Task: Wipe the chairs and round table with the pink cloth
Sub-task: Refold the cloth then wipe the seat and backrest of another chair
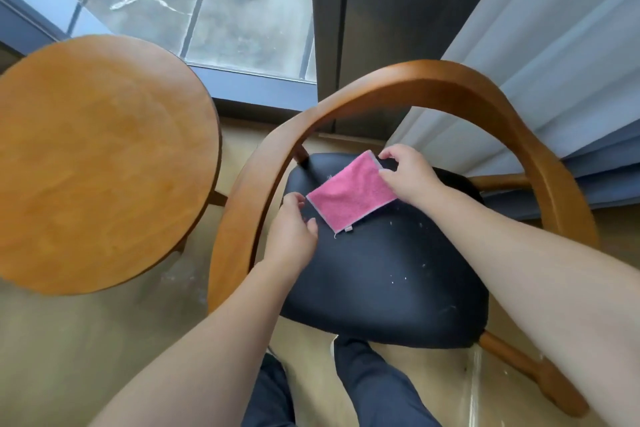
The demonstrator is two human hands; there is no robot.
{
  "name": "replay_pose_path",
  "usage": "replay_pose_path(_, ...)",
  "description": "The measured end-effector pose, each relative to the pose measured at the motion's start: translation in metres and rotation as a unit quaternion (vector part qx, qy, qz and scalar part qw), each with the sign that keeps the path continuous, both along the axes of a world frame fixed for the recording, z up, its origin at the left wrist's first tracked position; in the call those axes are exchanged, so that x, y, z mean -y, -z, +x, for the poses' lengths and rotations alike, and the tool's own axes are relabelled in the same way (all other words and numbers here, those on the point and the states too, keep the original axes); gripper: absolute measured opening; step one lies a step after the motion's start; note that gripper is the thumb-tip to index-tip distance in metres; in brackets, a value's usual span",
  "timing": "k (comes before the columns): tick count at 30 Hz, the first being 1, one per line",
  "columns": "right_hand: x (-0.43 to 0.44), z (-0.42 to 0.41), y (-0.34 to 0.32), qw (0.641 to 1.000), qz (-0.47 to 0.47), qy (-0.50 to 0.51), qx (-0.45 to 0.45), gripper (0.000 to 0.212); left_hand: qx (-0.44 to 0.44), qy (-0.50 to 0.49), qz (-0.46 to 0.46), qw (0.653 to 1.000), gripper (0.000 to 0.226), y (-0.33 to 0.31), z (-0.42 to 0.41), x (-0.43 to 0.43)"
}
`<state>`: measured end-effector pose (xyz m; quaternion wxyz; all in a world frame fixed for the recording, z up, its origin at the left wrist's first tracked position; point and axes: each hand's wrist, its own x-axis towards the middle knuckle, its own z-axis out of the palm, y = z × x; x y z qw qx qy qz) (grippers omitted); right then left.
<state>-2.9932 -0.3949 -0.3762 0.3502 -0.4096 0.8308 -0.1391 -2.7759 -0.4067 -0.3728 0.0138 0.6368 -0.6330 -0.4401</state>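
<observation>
1. The pink cloth (349, 194) lies spread flat over the black seat (381, 281) of the chair (415, 76), on the seat's 11 o'clock part. Its grey-edged long sides slant from 8 o'clock up to 2 o'clock.
2. The right hand (408, 177) is at the cloth's 3 o'clock end. Its fingers (389, 152) and thumb are curled narrow and pinch that short edge near the upper corner.
3. The left hand (292, 229) is at the cloth's 8 o'clock end with its fingers curled. One fingertip meets the cloth's left corner, but I cannot tell whether the hand actually grips the fabric or only touches it.
4. The chair's curved wooden rail arches round the seat from 8 o'clock over 12 o'clock to 4 o'clock. The left forearm crosses over its 8 o'clock stretch.
5. Small white specks (403, 279) dot the seat toward 5 o'clock of the cloth.
6. The round worktop (104, 163), plain orange-brown wood, fills the view at 9 o'clock, just beside the chair's rail.
7. A window (207, 10) onto wet paving is at 11 o'clock and a pale curtain (554, 45) hangs at 2 o'clock.
8. The person's legs (374, 388) in dark trousers show at 6 o'clock, against the seat's front edge.
</observation>
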Motion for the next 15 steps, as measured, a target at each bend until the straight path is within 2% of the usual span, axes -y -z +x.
replay_pose_path(3,-0.008,0.005,0.004,1.000,0.017,0.010,0.009,0.033,0.043,0.081,-0.044,0.995,0.034,-0.002,0.011,0.005)
replay_pose_path(7,-0.020,0.014,0.009,0.998,0.039,0.043,0.024,0.034,0.093,0.187,-0.165,0.964,0.029,-0.009,0.026,0.026)
replay_pose_path(10,-0.017,0.020,0.018,0.997,0.048,0.049,0.022,0.040,0.112,0.240,-0.217,0.940,0.037,-0.003,0.037,0.051)
replay_pose_path(15,-0.003,0.040,0.064,0.995,0.087,0.047,0.010,0.046,0.099,0.325,-0.237,0.910,0.052,0.030,0.052,0.082)
